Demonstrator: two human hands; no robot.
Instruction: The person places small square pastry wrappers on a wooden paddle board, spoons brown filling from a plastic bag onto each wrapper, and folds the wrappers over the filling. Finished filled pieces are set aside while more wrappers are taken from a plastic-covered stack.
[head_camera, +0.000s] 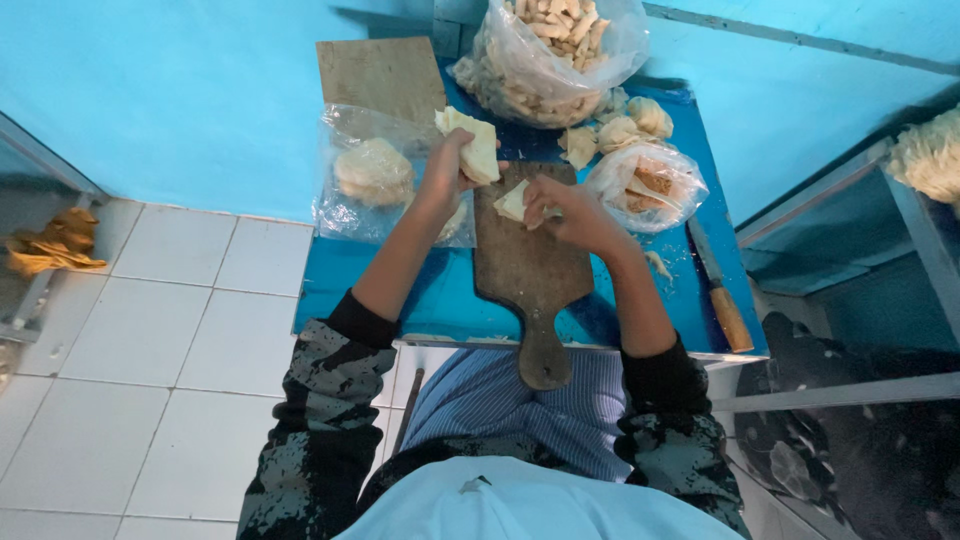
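We are looking down at a small blue tabletop (450, 290) set against a blue wall, with a wooden cutting board (530, 270) lying in the middle of it, its handle pointing back toward us. Our left hand (447, 170) is raised just past the board's far left corner, its fingers closed around a pale, folded sheet of dough (478, 150) that sticks up above the hand. Our right hand (572, 215) hovers over the upper part of the board, fingers curled and gripping a smaller pale piece of dough (514, 202) at its left edge; that piece sits just above the board's surface, and we cannot tell whether it touches the wood.

To the left of the board lies a clear plastic bag (375, 175) with a round lump of dough inside, partly under our left forearm. Beyond it a plain wooden plank (380, 75) rests flat against the back of the tabletop. At the far end stands a big open plastic bag of pale cut pieces (550, 55), with a few loose folded pieces (620, 130) beside it. A smaller bag with brown filling (648, 182) sits right of the board. A knife (718, 290) with a wooden handle lies along the tabletop's right edge.
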